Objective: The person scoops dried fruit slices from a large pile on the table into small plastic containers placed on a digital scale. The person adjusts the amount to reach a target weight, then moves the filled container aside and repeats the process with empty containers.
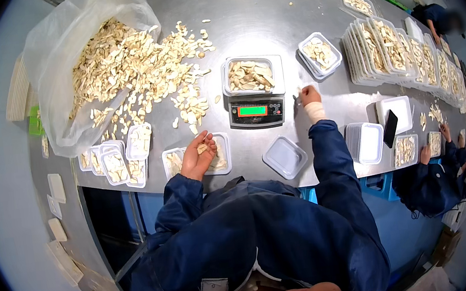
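Observation:
My left hand is palm up with a few pale sliced pieces in it, above a clear plastic tray that holds more slices. My right hand rests near the table right of the digital scale, its fingers bent together around what looks like a small pale piece. On the scale's platform stands a filled plastic tray. A short stack of trays, the top one with slices, is beyond my right hand. An empty plastic tray lies nearer to me.
A large plastic bag spills a heap of slices at left. Filled trays are grouped below it. Rows of filled trays, stacked empty trays and a dark phone-like object are at right. Co-workers sit beyond.

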`<act>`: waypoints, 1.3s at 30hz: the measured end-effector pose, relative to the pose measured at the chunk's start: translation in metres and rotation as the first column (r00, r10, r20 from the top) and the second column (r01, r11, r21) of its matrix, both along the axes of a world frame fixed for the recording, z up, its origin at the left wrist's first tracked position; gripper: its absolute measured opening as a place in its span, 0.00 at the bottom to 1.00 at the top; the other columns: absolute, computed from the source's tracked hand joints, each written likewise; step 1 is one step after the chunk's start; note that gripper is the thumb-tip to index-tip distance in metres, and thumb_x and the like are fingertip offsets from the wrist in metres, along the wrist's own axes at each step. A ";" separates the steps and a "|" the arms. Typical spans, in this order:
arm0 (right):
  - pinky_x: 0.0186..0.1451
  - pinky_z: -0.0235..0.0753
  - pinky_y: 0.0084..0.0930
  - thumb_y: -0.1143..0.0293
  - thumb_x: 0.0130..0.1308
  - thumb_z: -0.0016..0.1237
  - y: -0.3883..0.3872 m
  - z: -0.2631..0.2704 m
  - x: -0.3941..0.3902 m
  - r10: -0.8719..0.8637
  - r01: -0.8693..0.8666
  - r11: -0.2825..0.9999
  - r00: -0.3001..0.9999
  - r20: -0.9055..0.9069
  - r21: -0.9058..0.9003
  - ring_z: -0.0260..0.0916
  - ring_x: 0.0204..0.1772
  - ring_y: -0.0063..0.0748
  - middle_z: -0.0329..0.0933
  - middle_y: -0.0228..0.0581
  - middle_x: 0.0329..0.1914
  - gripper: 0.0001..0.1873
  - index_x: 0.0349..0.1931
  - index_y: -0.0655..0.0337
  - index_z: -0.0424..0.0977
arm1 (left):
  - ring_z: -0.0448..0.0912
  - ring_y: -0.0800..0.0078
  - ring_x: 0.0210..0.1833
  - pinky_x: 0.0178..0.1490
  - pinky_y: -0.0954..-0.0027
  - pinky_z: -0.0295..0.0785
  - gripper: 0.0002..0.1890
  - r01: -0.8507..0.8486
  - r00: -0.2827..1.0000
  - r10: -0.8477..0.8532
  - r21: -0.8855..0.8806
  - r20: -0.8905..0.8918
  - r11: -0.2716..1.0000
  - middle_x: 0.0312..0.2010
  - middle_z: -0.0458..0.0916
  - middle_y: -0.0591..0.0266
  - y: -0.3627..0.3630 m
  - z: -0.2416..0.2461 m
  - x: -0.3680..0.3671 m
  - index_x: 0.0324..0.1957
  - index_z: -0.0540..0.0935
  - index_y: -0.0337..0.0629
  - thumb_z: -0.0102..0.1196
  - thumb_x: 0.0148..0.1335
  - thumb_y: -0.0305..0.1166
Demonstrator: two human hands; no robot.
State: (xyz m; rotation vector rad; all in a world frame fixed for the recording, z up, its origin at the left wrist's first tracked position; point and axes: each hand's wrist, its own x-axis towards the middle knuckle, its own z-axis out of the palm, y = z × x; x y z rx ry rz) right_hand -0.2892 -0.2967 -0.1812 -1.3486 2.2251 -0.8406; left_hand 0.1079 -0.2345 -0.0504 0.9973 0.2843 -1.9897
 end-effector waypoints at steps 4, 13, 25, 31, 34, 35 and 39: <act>0.22 0.65 0.17 0.73 0.51 0.48 -0.028 0.085 0.023 0.173 -0.087 0.946 0.950 0.258 -0.313 0.64 0.20 0.20 0.66 0.30 0.18 0.06 0.28 0.63 0.66 | 0.69 0.73 0.29 0.33 0.75 0.67 0.07 0.028 0.999 -0.029 -0.012 -0.033 1.000 0.31 0.71 0.59 0.001 -0.006 0.002 0.37 0.69 0.33 0.46 0.58 0.26; 0.28 0.66 0.17 0.75 0.51 0.48 -0.028 0.191 0.096 0.364 -0.244 0.890 0.890 0.276 -0.386 0.64 0.23 0.21 0.68 0.32 0.20 0.06 0.29 0.64 0.68 | 0.70 0.71 0.29 0.32 0.74 0.68 0.08 0.048 0.999 -0.050 -0.055 -0.022 0.997 0.31 0.72 0.59 -0.004 0.001 -0.011 0.38 0.71 0.35 0.47 0.57 0.26; 0.40 0.71 0.31 0.63 0.47 0.52 -0.036 0.157 0.105 0.420 -0.432 0.901 0.893 -0.164 -0.042 0.67 0.39 0.37 0.66 0.41 0.39 0.21 0.44 0.57 0.67 | 0.70 0.70 0.30 0.33 0.73 0.68 0.08 0.048 0.998 -0.050 -0.062 -0.026 0.997 0.31 0.72 0.57 0.002 -0.002 -0.011 0.38 0.71 0.35 0.48 0.56 0.26; 0.41 0.71 0.35 0.65 0.49 0.49 -0.044 0.147 0.121 0.473 -0.498 0.866 0.783 -0.404 0.048 0.64 0.46 0.43 0.65 0.42 0.39 0.18 0.41 0.56 0.67 | 0.70 0.70 0.30 0.33 0.73 0.68 0.08 0.049 0.998 -0.050 -0.066 -0.028 0.997 0.32 0.72 0.57 0.003 -0.003 -0.013 0.38 0.70 0.35 0.47 0.57 0.26; 0.39 0.72 0.36 0.69 0.50 0.46 -0.049 0.144 0.128 0.472 -0.492 0.867 0.765 -0.438 0.076 0.65 0.45 0.43 0.66 0.42 0.37 0.10 0.35 0.57 0.66 | 0.70 0.70 0.30 0.33 0.74 0.67 0.08 0.039 0.999 -0.040 -0.055 -0.020 0.998 0.32 0.72 0.57 0.003 -0.001 -0.013 0.39 0.70 0.35 0.47 0.57 0.26; 0.40 0.72 0.35 0.69 0.50 0.46 -0.050 0.143 0.128 0.476 -0.495 0.866 0.772 -0.422 0.070 0.65 0.44 0.43 0.66 0.42 0.37 0.11 0.35 0.57 0.66 | 0.70 0.70 0.30 0.33 0.74 0.68 0.08 0.033 0.999 -0.034 -0.049 -0.013 0.998 0.32 0.72 0.57 0.003 -0.001 -0.012 0.39 0.70 0.35 0.47 0.57 0.26; 0.42 0.71 0.34 0.70 0.50 0.46 -0.056 0.135 0.116 0.476 -0.496 0.868 0.823 -0.312 0.016 0.66 0.43 0.43 0.67 0.44 0.38 0.13 0.38 0.58 0.68 | 0.70 0.70 0.30 0.34 0.73 0.68 0.08 0.020 1.000 -0.020 -0.033 -0.008 0.999 0.32 0.72 0.57 0.004 -0.001 -0.011 0.39 0.70 0.35 0.47 0.58 0.26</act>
